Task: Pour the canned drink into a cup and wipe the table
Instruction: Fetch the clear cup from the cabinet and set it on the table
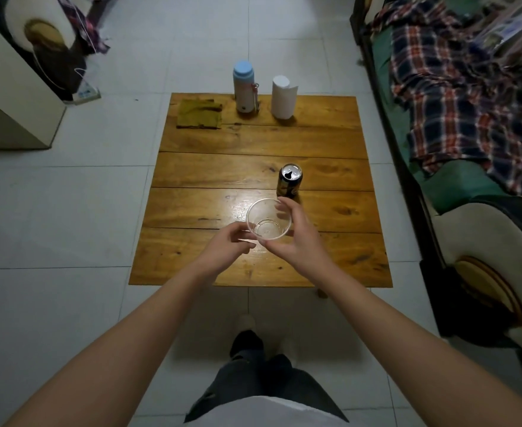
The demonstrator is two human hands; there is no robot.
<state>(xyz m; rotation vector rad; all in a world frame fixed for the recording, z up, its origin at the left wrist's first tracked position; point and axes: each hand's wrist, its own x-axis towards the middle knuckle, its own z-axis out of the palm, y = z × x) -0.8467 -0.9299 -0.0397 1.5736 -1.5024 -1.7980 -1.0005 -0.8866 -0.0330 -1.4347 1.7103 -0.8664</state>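
Note:
A clear plastic cup (268,219) stands upright over the near middle of the low wooden table (330,208), and it looks empty. My right hand (299,241) wraps around its right side, thumb in front and fingers behind. My left hand (227,245) touches the cup's lower left side with its fingertips. Just behind the cup a dark drink can (290,180) stands upright with its top opened. A folded olive-green cloth (199,114) lies flat at the table's far left corner.
A white bottle with a blue cap (245,86) and a roll of white paper (283,97) stand along the far edge. A bed with a plaid blanket (457,97) runs along the right. A cabinet (13,103) stands at the left. My legs (253,374) are below.

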